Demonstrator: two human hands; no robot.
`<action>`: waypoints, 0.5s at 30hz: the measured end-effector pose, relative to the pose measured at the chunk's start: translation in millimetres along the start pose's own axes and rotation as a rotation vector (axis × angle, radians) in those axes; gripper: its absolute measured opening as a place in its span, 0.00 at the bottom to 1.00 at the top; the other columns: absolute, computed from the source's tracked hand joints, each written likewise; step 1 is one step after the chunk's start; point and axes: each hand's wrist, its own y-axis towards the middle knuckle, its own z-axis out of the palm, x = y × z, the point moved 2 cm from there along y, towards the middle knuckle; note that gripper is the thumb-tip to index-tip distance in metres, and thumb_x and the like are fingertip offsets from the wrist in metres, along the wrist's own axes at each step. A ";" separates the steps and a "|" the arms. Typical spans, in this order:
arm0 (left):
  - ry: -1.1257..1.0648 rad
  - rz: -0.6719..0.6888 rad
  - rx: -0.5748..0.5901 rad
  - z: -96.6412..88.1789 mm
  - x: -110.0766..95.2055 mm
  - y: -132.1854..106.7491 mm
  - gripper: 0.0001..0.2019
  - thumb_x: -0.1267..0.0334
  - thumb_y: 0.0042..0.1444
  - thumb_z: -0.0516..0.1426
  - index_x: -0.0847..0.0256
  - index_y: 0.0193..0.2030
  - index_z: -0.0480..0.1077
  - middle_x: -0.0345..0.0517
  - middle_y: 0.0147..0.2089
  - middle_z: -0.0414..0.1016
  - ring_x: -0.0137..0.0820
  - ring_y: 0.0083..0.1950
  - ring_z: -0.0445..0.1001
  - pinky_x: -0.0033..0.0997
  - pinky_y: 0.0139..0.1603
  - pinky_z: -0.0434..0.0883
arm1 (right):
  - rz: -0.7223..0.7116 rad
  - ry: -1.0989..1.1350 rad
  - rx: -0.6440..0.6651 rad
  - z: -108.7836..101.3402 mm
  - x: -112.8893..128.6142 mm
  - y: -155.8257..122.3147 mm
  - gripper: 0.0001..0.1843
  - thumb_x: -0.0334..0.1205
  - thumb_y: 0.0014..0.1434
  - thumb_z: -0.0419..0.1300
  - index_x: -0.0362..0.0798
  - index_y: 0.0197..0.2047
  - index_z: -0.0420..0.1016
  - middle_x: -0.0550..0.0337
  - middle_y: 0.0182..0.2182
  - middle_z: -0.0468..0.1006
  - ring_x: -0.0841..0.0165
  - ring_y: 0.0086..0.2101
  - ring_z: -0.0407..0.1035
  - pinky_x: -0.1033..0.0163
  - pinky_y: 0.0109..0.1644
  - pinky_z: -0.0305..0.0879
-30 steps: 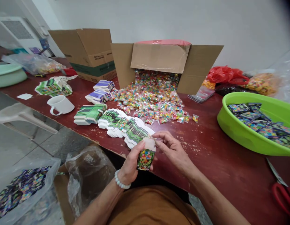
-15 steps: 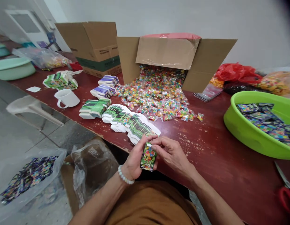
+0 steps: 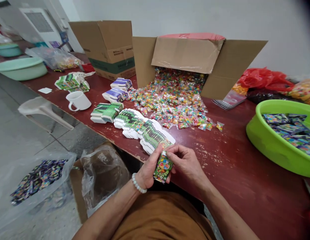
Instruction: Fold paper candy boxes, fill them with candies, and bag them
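The left hand [image 3: 150, 170] was curled around a small green box [image 3: 163, 168], its fingers closed along the box's left edge and its thumb lying up the front beside the printed face. The right hand [image 3: 187, 164] came in from the other side with its fingers bent, the thumb and forefinger pinched on the top end of the same box, so that both hands met over it with no gap showing between them. The box was held upright, slightly tilted, just above the near edge of the dark red table [image 3: 235, 173], in front of the person's body. A white bead bracelet [image 3: 138, 184] sat on the left wrist. Just beyond the hands lay a fanned row of flat green cartons [image 3: 142, 128], touching the tabletop and reaching almost to the fingertips. Farther back, a pile of wrapped sweets [image 3: 175, 103] spilled from 1 cardboard box [image 3: 187, 55] tipped on its side. A lime green basin [image 3: 272, 146] with dark packets in it stood well off to the right, and a white mug [image 3: 78, 100] stood to the left.
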 end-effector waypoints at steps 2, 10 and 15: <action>-0.022 0.015 -0.004 -1.9 -2.2 -0.7 0.30 0.41 0.60 0.49 0.66 0.56 0.69 0.47 0.26 0.76 0.30 0.17 0.71 0.26 0.15 0.66 | -0.030 -0.016 0.022 1.4 0.0 -1.0 0.14 0.50 0.59 0.60 0.47 0.33 0.71 0.59 0.32 0.77 0.72 0.16 0.69 0.66 0.15 0.64; -0.075 0.133 -0.175 2.4 -11.3 -4.8 0.17 0.61 0.58 0.54 0.64 0.52 0.72 0.48 0.40 0.78 0.30 0.34 0.77 0.25 0.32 0.72 | -0.382 -0.521 0.045 8.5 -14.6 -11.0 0.22 0.42 0.54 0.66 0.52 0.51 0.68 0.50 0.51 0.67 0.60 0.45 0.68 0.55 0.46 0.70; 0.357 0.471 -0.458 -40.6 -34.0 -44.6 0.20 0.51 0.59 0.54 0.62 0.51 0.71 0.42 0.30 0.75 0.28 0.25 0.72 0.27 0.27 0.69 | -0.251 -0.421 -0.038 -8.8 -14.8 -9.3 0.33 0.48 0.57 0.63 0.54 0.62 0.56 0.51 0.50 0.67 0.63 0.44 0.68 0.54 0.48 0.69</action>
